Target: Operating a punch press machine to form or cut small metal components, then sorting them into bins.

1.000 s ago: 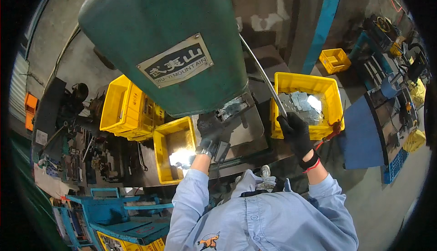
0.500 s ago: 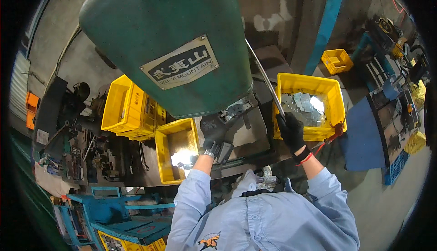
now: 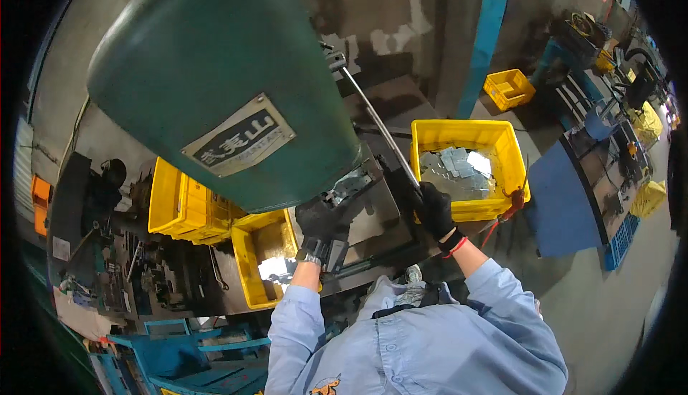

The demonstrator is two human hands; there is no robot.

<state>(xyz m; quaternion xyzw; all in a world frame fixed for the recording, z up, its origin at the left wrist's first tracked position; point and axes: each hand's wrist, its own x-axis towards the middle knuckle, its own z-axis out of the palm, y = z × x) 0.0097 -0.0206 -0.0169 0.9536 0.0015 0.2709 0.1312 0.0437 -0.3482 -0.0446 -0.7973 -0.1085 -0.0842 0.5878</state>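
A large green machine housing [image 3: 229, 73] with a metal nameplate fills the upper left of the view. My left hand [image 3: 319, 217], in a black glove, reaches under its lower edge beside a metal fixture [image 3: 347, 186]. The left fingers are mostly hidden in shadow and by the housing, so whether they hold anything does not show. My right hand [image 3: 434, 212], also gloved in black, is wrapped round the lower end of a long metal lever [image 3: 378, 119]. The lever slants up and left to a pivot beside the machine.
A yellow bin [image 3: 519, 166] with flat metal plates stands right of my right hand. Another yellow bin [image 3: 247, 270], holding shiny pieces, lies left of my left forearm. Stacked yellow crates [image 3: 179, 205] and tools are farther left. Blue panel [image 3: 562, 205] and a small yellow crate [image 3: 509, 88] stand right.
The view has shifted, so the machine appears lower and farther left, and more of the lever's upper end shows. My right hand stays round the lever; my left stays by the fixture.
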